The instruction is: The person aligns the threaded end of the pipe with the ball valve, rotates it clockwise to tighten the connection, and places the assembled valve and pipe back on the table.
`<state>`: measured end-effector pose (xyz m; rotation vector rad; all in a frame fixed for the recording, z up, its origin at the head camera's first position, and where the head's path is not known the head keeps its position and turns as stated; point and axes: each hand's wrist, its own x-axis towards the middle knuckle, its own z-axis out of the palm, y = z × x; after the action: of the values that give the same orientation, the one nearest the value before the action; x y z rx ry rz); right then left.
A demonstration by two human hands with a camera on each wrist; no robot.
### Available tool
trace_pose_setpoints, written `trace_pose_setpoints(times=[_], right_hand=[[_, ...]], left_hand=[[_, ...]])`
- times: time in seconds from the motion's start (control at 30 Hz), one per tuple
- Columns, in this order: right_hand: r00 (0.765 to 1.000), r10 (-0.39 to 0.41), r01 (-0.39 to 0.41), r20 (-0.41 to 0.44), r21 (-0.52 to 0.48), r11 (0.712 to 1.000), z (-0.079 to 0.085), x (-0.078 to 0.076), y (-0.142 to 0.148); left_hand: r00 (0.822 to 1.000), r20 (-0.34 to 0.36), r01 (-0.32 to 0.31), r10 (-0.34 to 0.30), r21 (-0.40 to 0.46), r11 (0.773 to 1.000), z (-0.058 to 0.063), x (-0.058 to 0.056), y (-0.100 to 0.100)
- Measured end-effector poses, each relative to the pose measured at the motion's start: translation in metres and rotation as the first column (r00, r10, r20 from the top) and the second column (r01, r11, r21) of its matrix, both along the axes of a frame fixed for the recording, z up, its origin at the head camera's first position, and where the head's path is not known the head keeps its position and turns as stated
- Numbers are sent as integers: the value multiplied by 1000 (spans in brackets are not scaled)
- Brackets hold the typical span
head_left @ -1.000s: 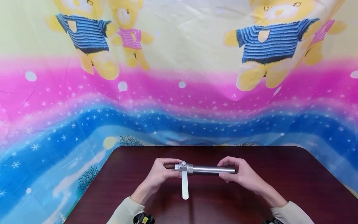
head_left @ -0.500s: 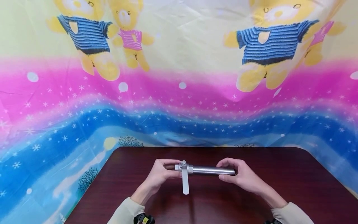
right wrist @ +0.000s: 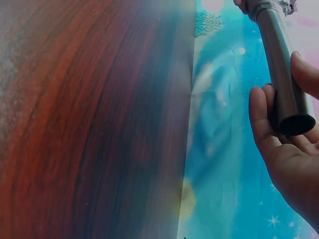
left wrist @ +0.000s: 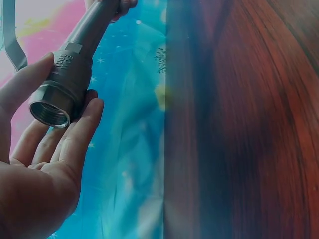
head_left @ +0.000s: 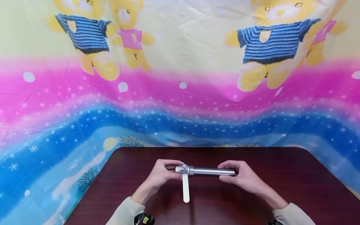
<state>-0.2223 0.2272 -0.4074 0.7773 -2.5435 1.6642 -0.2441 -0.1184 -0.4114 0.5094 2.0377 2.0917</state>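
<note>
A silver metal ball valve [head_left: 184, 169] with a flat lever handle [head_left: 186, 189] is joined to a straight metal pipe [head_left: 212, 171], and both are held level above the table. My left hand [head_left: 161, 173] grips the valve body, thumb on one side and fingers on the other; its threaded open end [left wrist: 50, 113] faces the palm in the left wrist view. At the far end of the pipe, my right hand [head_left: 243, 173] pinches the tube between thumb and fingers. The right wrist view shows the pipe's hollow end [right wrist: 297, 124] near the palm. The lever points toward me.
Below the hands lies a dark reddish-brown wooden table [head_left: 126, 193] with rounded far corners. Behind it hangs a colourful cloth [head_left: 180, 103] printed with bears and snowflakes. Pale sleeves and a dark wrist strap [head_left: 144, 218] show at the front.
The valve turns slightly: its lever tip rises in the head view, then drops lower again. Both hands stay in about the same place, the right fingers shifting a little on the pipe.
</note>
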Motion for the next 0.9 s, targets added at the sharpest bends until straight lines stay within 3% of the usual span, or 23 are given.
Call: trace_pose_setpoints(times=[0.23, 0.4, 0.5, 0.73, 0.9], right_hand=[[995, 27, -27, 91, -9, 1000, -7, -3, 4], [999, -20, 15, 49, 105, 994, -15, -7, 4], [997, -64, 56, 50, 137, 989, -21, -8, 3], [985, -78, 62, 154, 103, 993, -36, -7, 0], [988, -83, 62, 127, 164, 985, -41, -8, -1]], left_hand=[[1000, 17, 11, -10, -46, 999, -8, -7, -3], [999, -1, 34, -34, -150, 988, -19, -11, -5], [999, -35, 24, -33, -231, 973, -25, -12, -5], [994, -109, -12, -29, -353, 935, -33, -16, -5], [960, -269, -63, -81, -486, 872, -36, -15, -2]])
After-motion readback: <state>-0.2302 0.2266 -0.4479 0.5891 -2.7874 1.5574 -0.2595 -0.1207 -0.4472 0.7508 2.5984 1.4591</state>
